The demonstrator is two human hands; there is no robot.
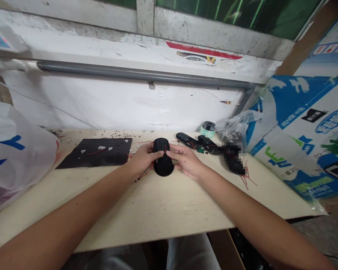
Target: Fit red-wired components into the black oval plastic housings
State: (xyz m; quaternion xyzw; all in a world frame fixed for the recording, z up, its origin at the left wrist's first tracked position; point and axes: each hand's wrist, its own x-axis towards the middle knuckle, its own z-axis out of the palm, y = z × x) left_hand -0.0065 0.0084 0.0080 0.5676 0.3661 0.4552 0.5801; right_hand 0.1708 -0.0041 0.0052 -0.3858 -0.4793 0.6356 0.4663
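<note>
Between my two hands is a black plastic housing [163, 167], narrow at the far end and rounded at the near end. My left hand [143, 159] grips its left side, thumb on top. My right hand [186, 159] holds the right side, its thumb and finger pinched near a red wire [165, 147] on the housing. Thin red and black wires [146, 171] hang out by my left fingers. To the right lie similar black housings [187, 140] with red wires.
A black mat [94, 155] with small white parts lies left, beside a white plastic bag [19, 153]. At the back right are a spool [207, 129] and a clear bag of small parts [233, 133]. A blue-and-white carton [304, 131] stands at the right edge.
</note>
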